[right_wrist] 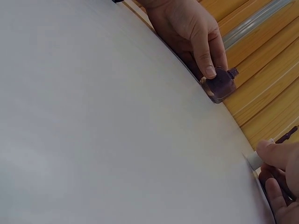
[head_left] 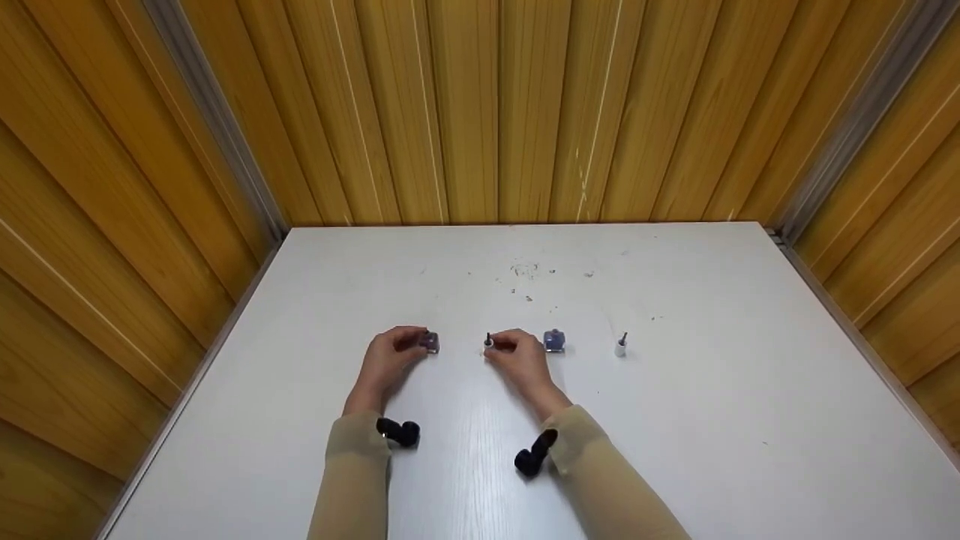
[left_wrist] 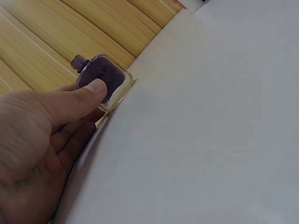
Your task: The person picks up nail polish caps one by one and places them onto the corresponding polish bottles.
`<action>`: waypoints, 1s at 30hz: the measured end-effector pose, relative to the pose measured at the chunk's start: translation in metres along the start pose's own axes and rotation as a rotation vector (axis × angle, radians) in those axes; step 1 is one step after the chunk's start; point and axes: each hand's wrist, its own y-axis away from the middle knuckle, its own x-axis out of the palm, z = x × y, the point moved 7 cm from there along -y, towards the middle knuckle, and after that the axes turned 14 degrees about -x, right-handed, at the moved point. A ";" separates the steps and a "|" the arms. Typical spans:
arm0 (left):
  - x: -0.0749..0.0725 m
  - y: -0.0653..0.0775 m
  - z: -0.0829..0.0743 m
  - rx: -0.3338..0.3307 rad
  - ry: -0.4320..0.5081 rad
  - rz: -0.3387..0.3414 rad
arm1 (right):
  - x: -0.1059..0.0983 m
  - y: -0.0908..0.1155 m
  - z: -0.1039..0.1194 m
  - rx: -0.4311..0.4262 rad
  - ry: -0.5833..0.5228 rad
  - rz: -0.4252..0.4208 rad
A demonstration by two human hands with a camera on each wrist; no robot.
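Observation:
My left hand [head_left: 385,363] pinches an uncapped bottle of dark purple nail polish [left_wrist: 106,77] between thumb and fingers. The bottle stands upright at the table surface, its bare threaded neck upward. To its right, my right hand [head_left: 525,366] pinches a white nail polish cap [right_wrist: 254,160], its dark-coated brush [right_wrist: 286,135] pointing up. Just beyond the right hand stands a second open nail polish bottle [head_left: 554,341], bluish purple. Further right, another white cap [head_left: 620,349] rests on its top with the brush upward.
The white table [head_left: 712,420] has dark specks and scuffs [head_left: 526,270] toward its far side. Wood-look panel walls [head_left: 465,112] border it at the back and sides. A small black camera [head_left: 401,433] is strapped at the left wrist, another black camera [head_left: 534,454] at the right.

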 end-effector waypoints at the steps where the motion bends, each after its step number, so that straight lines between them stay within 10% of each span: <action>1: 0.000 0.000 0.000 -0.008 0.000 -0.003 | 0.000 0.000 0.000 -0.001 0.005 0.002; 17: 0.004 0.006 0.000 -0.055 0.065 -0.008 | -0.005 -0.003 0.000 0.063 -0.013 0.078; 30: 0.041 0.026 -0.019 0.027 0.248 0.135 | -0.023 0.001 0.017 0.064 -0.031 0.151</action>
